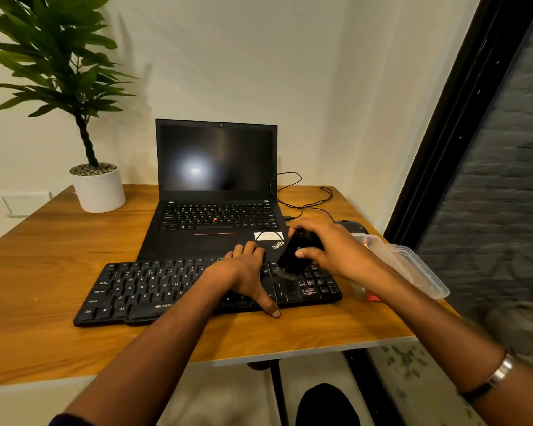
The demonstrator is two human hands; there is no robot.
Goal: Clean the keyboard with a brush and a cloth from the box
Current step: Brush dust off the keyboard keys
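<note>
A black external keyboard (142, 287) lies on the wooden table (43, 256) in front of a laptop. My left hand (243, 272) rests flat on its right-middle part, thumb over the front edge, pressing it down. My right hand (330, 250) grips a black brush (291, 256), tilted, with its bristles touching the keys left of the number pad. A clear plastic box (413, 269) stands at the table's right edge, behind my right forearm; red things show inside it. No cloth is visible.
An open black laptop (216, 186) with a dark screen stands behind the keyboard. A potted plant (97, 189) sits at the back left. A black cable (305, 198) and a mouse (351, 226) lie at the back right. A dark window frame runs along the right.
</note>
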